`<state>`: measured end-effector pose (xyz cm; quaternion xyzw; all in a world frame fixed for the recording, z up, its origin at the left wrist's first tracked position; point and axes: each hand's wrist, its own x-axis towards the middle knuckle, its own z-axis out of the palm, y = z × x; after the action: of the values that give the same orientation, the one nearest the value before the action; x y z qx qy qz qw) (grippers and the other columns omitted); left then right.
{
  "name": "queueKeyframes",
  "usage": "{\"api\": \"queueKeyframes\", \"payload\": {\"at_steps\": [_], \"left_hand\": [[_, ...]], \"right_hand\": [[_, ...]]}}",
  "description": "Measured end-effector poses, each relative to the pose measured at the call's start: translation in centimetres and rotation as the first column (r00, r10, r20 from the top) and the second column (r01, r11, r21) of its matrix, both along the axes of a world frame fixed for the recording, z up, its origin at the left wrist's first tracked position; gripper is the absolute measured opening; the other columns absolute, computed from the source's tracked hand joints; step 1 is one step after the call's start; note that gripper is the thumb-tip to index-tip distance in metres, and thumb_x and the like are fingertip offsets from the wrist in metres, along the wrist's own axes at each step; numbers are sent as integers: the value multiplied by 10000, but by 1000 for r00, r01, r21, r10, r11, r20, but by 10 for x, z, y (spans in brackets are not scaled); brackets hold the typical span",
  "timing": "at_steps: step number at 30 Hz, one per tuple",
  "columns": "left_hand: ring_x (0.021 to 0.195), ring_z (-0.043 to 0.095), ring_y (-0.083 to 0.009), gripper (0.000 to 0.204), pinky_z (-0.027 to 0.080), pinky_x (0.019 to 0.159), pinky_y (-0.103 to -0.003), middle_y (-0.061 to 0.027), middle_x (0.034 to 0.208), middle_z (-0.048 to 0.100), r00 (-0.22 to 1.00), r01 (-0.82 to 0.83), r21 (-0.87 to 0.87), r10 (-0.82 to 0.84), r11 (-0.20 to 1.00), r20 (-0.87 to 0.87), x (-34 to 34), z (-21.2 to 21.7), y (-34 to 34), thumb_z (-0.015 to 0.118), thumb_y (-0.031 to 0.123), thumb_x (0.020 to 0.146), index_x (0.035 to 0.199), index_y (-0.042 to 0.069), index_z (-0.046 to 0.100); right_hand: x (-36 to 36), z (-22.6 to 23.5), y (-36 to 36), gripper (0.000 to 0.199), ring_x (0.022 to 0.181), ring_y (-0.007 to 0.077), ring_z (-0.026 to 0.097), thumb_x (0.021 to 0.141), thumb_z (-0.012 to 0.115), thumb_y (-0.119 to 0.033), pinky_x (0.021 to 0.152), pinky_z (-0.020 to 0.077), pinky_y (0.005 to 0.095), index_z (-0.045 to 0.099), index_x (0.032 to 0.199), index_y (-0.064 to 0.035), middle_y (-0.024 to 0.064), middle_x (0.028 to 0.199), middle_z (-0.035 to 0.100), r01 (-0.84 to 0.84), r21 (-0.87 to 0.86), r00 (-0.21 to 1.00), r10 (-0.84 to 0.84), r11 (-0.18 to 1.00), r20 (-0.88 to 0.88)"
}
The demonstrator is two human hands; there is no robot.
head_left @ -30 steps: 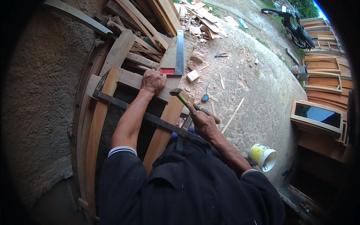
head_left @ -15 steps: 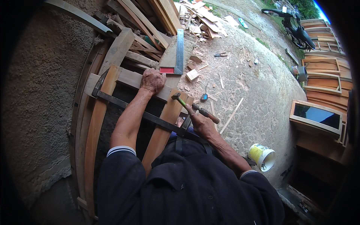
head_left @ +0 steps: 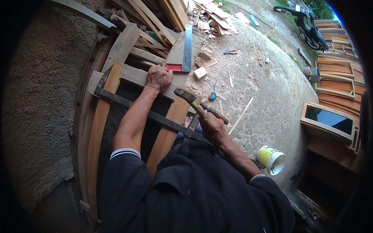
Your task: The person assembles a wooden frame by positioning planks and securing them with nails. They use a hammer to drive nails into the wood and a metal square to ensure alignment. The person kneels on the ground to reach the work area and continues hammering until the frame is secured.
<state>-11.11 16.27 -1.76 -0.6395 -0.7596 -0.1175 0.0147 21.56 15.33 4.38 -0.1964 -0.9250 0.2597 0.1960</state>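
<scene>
My left hand point(head_left: 158, 77) presses flat on the cross rail of a wooden frame point(head_left: 101, 128) that lies in front of me. A long dark bar clamp point(head_left: 147, 113) runs diagonally across the frame from upper left to lower right. My right hand point(head_left: 211, 126) is shut on a hammer point(head_left: 194, 101) with a green neck and dark grip. The hammer head sits low over the right wooden stile, just right of my left hand.
A steel try square point(head_left: 185, 50) with a red stock lies beyond the frame. Scrap planks point(head_left: 163, 11) are piled behind. Offcuts and a small tool point(head_left: 212, 95) litter the paved ground. A white bucket point(head_left: 271, 159) stands right, with window frames point(head_left: 328, 120) and a motorbike point(head_left: 307, 23) farther off.
The hammer head has come down from above the frame toward the right stile. My left hand has stayed on the cross rail.
</scene>
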Motion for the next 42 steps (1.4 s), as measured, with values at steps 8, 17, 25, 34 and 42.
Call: {"api": "queueKeyframes", "payload": {"at_steps": [8,17,25,34,42], "left_hand": [[946,652,-313,438,458,863,-459,-121,877,717,1000,-9,-31,9,999,-10,1,2,0,518,329,1002,750,51,744],[895,666,-321,388,494,857,-460,-137,840,725,999,-26,-2,26,1000,19,0,2,2,577,321,954,720,57,740],[897,665,-318,399,491,870,-461,-141,841,726,999,-20,19,20,1000,30,1,1,0,570,324,964,724,54,739],[882,662,-326,423,482,880,-464,-138,843,726,1000,-9,13,9,1000,13,0,5,2,531,318,985,733,53,743],[816,659,-349,430,494,760,-474,-140,816,700,953,-300,294,275,907,125,3,-2,1,534,333,1015,749,48,717]], "right_hand": [[-2,9,5,749,685,340,664,941,521,-4,594,512,472,304,1627,-215,152,749,589,62,-30,964,-52,998,262],[-6,11,5,798,614,334,621,947,530,-33,547,499,494,251,1643,-305,180,783,573,38,-69,966,-19,997,257],[-8,21,8,760,666,356,652,948,518,-32,629,533,504,291,1632,-273,160,759,599,64,-54,891,-33,997,454],[-9,19,14,825,676,362,660,929,519,-42,600,523,505,222,1647,-317,187,763,600,54,-86,867,-4,995,498],[-21,13,24,820,708,405,653,944,500,2,677,476,562,204,1653,-284,227,768,600,162,-286,947,-68,944,312]]}}
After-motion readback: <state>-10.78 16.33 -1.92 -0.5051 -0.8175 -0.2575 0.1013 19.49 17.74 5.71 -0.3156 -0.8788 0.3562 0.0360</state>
